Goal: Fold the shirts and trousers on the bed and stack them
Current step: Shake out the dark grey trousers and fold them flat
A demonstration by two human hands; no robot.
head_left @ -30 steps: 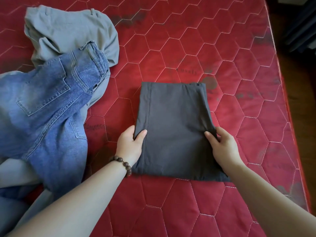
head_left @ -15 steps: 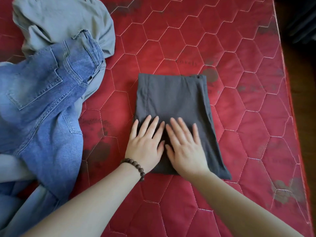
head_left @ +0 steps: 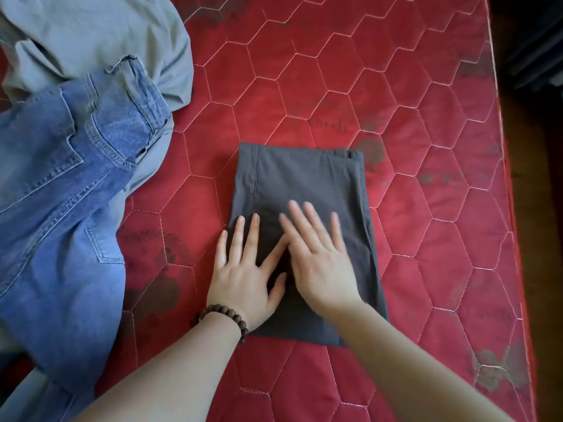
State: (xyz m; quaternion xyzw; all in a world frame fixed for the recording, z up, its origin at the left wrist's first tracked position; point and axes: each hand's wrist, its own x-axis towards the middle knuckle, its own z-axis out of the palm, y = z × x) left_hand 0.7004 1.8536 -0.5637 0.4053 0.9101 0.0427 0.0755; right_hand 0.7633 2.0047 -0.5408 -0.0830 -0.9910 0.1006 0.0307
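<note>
Folded dark grey trousers (head_left: 304,184) lie as a neat rectangle in the middle of the red quilted bed (head_left: 426,117). My left hand (head_left: 243,272), a bead bracelet on its wrist, lies flat with straight fingers on the fold's near left part. My right hand (head_left: 320,260) lies flat beside it, fingers spread, its image slightly blurred. Unfolded blue jeans (head_left: 61,208) sprawl at the left. A crumpled grey-green garment (head_left: 91,35) lies under and behind them at the top left.
The bed's right edge (head_left: 515,239) runs down the frame, with dark floor beyond it. Bare red mattress lies right of and behind the folded trousers. More pale cloth (head_left: 18,400) shows at the lower left corner.
My hands left the fold's side edges and came together flat on its top. Since then the right hand has slid a little to the right and forward. The camera has tilted slightly.
</note>
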